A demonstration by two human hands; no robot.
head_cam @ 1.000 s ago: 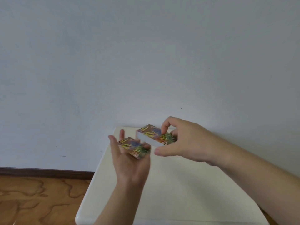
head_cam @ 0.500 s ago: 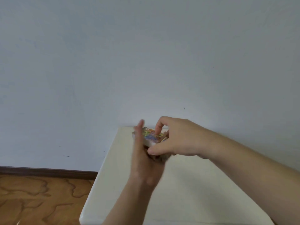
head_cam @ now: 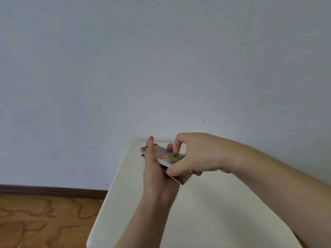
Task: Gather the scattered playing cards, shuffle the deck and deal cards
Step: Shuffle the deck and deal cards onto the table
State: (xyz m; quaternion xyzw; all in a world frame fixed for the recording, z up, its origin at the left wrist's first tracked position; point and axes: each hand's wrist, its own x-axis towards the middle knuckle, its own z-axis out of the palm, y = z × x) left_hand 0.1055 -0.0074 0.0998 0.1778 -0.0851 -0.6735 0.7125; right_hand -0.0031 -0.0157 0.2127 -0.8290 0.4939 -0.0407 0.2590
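Holding a deck of playing cards (head_cam: 168, 155) above a white table (head_cam: 206, 212), the person has both hands raised in the lower centre of the frame. The left hand (head_cam: 157, 176) comes up from the bottom edge, palm turned toward the right, its thumb standing upright along the deck's left side and its fingers curled beneath the cards, so it is partly closed and cradles the lower part of the pack. The right hand (head_cam: 195, 158) reaches in from the lower right, arched over the top; its forefinger bends down onto the far edge of the cards and its thumb presses the near edge, pinching an upper packet from above. The card backs carry a busy, multicoloured pattern. The upper packet lies tilted, its right end lower, and a second packet shows just under the right thumb, with a corner poking out toward the right. Whether the two packets touch or are slightly apart cannot be told, as the hands cover the join.

The table runs from the middle of the frame down to the bottom edge, its far end meeting a plain pale wall (head_cam: 161, 59). At lower left lies a wooden floor (head_cam: 41, 221), bordered by a dark skirting board (head_cam: 53, 189).
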